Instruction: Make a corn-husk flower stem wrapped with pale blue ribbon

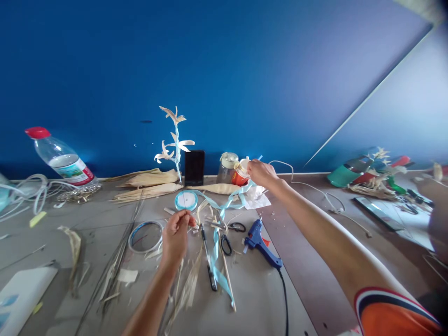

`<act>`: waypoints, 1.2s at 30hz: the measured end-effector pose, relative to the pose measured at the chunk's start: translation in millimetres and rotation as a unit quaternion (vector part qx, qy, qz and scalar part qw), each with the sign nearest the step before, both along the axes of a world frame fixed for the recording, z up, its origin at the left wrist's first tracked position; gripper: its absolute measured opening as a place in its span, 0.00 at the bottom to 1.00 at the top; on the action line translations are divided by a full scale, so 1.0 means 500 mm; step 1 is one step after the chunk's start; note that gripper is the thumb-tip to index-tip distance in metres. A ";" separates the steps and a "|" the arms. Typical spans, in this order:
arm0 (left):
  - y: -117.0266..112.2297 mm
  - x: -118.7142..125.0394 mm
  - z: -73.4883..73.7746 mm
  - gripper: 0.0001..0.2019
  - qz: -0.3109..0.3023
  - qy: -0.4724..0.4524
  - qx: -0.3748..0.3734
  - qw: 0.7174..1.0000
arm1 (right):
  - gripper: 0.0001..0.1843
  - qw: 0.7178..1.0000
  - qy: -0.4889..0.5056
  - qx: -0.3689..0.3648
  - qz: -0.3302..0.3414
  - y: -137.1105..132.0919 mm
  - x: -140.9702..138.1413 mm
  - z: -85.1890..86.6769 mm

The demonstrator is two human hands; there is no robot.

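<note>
My left hand (178, 234) is above the table, thumb and fingers pinched together; whatever is between them is too small to make out. Just beyond it lies a roll of light blue ribbon (186, 200). My right hand (262, 173) is stretched forward with curled fingers at the rim of a red and white paper cup (240, 176); its fingertips are partly hidden. Blue ribbon (217, 268) trails toward me beside a thin stick (228, 275), a black pen (209, 261) and black-handled scissors (227, 244). A blue glue gun (261, 245) lies to the right.
A flower stem of pale husk (177, 149) stands against the blue wall, near a black phone-like panel (194, 168) and a glass jar (227, 168). Dried husks (150, 179), thin wires (122, 247), a tape ring (146, 237) and a bottle (66, 161) occupy the left. Another person's arm (439, 210) shows at right.
</note>
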State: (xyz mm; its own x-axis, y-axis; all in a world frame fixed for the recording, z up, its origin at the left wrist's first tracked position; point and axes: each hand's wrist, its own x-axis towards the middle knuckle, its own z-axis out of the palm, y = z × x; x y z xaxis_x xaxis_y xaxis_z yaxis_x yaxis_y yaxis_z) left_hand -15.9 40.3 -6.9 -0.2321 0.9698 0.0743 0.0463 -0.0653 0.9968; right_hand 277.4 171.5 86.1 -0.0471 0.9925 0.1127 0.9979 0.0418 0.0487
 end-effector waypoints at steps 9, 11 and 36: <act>0.000 0.000 -0.001 0.11 0.003 0.005 0.006 1.000 | 0.14 0.997 0.010 -0.071 -0.007 0.040 0.024 0.035; 0.000 -0.001 -0.002 0.11 0.002 0.011 0.006 1.000 | 0.15 0.997 -0.005 -0.082 -0.012 0.046 0.018 0.043; 0.001 -0.002 -0.011 0.13 -0.009 0.034 0.020 0.999 | 0.13 0.992 -0.003 0.124 -0.007 -0.028 0.054 0.102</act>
